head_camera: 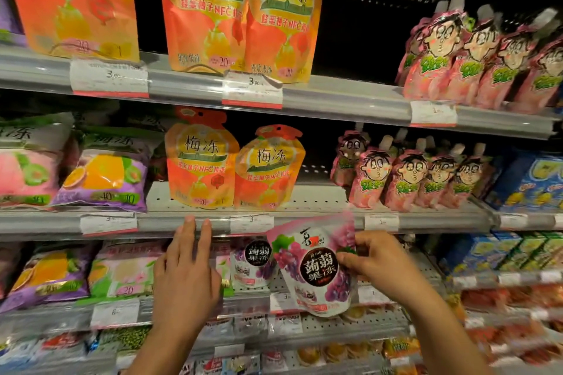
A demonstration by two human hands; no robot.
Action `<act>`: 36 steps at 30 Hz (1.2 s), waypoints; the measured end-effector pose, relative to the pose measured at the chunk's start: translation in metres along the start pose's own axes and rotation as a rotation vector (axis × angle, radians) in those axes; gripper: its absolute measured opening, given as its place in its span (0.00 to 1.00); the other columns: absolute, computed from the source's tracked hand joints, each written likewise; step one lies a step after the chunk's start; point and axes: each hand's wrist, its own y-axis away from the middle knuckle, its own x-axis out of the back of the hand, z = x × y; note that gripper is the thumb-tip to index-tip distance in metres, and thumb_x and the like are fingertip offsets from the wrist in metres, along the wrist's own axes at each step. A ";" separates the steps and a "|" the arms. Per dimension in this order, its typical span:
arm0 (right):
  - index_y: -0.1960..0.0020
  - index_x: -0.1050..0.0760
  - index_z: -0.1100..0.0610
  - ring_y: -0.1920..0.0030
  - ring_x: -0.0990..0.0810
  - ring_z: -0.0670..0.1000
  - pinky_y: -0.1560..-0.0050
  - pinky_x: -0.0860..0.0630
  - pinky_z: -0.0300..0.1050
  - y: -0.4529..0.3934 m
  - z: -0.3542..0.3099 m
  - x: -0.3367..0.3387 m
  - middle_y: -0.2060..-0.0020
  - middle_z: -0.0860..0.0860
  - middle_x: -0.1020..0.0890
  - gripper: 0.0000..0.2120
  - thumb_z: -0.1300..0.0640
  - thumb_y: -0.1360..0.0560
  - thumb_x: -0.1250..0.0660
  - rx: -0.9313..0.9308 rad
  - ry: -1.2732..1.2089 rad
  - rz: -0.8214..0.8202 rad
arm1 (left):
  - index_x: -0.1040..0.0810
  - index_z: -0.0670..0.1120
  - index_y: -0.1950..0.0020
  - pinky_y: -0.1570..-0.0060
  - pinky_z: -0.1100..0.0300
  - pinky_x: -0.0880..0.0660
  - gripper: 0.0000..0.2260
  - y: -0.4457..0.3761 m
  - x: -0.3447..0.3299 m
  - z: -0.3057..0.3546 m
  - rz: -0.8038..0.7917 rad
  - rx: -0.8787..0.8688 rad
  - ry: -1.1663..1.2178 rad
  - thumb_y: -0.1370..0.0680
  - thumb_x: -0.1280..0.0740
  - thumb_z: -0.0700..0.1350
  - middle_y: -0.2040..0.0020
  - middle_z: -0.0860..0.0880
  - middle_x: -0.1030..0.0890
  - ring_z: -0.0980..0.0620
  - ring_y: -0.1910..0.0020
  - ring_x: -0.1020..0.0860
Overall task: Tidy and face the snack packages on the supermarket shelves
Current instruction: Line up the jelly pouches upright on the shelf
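My right hand [373, 259] pinches the right edge of a white and purple grape jelly pouch [313, 265], holding it upright in front of the third shelf. A second pouch of the same kind [254, 262] stands on that shelf just behind and to the left. My left hand [185, 268] is raised flat with fingers apart, its fingertips touching the front rail [158, 224] of the shelf above, and it holds nothing. Two orange pouches [201, 161] stand on that upper shelf above my left hand.
Pink cartoon-face spout pouches [408, 176] fill the right of the middle shelf and the top shelf [481, 61]. Purple and green bags [103, 173] lie at the left. Blue boxes [530, 183] stand far right. Price tags line every rail.
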 end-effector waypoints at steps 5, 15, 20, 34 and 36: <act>0.64 0.20 0.46 0.66 0.18 0.38 0.65 0.24 0.35 -0.009 0.028 -0.033 0.69 0.38 0.16 0.12 0.60 0.25 0.25 -0.052 -0.001 0.189 | 0.37 0.45 0.20 0.42 0.35 0.25 0.41 -0.001 -0.003 -0.002 0.005 0.009 -0.003 0.30 0.25 0.47 0.20 0.39 0.38 0.37 0.28 0.35; 0.52 0.17 0.56 0.61 0.19 0.46 0.52 0.21 0.48 -0.028 0.057 -0.103 0.63 0.44 0.18 0.01 0.59 0.22 0.28 -0.200 -0.066 0.409 | 0.44 0.46 0.18 0.37 0.36 0.28 0.39 0.001 0.000 -0.003 -0.038 0.012 0.016 0.25 0.30 0.48 0.18 0.41 0.45 0.38 0.23 0.39; 0.51 0.20 0.53 0.59 0.18 0.49 0.57 0.23 0.49 -0.042 0.051 -0.124 0.60 0.48 0.17 0.03 0.54 0.20 0.32 -0.239 -0.082 0.460 | 0.44 0.47 0.17 0.36 0.36 0.28 0.40 0.001 0.000 -0.003 -0.049 0.015 0.034 0.26 0.29 0.48 0.18 0.42 0.45 0.38 0.23 0.39; 0.42 0.22 0.60 0.53 0.21 0.51 0.54 0.29 0.41 -0.068 0.062 -0.133 0.50 0.54 0.18 0.08 0.61 0.20 0.33 -0.388 -0.151 0.376 | 0.45 0.47 0.17 0.36 0.37 0.28 0.38 0.001 -0.004 -0.005 -0.026 -0.001 0.048 0.23 0.33 0.50 0.17 0.42 0.46 0.39 0.22 0.40; 0.43 0.25 0.58 0.60 0.24 0.45 0.64 0.31 0.31 -0.067 0.062 -0.125 0.53 0.49 0.21 0.07 0.64 0.21 0.32 -0.405 -0.194 0.390 | 0.43 0.47 0.18 0.34 0.38 0.29 0.35 0.001 -0.004 -0.004 -0.007 0.002 0.072 0.23 0.36 0.51 0.17 0.43 0.47 0.40 0.21 0.41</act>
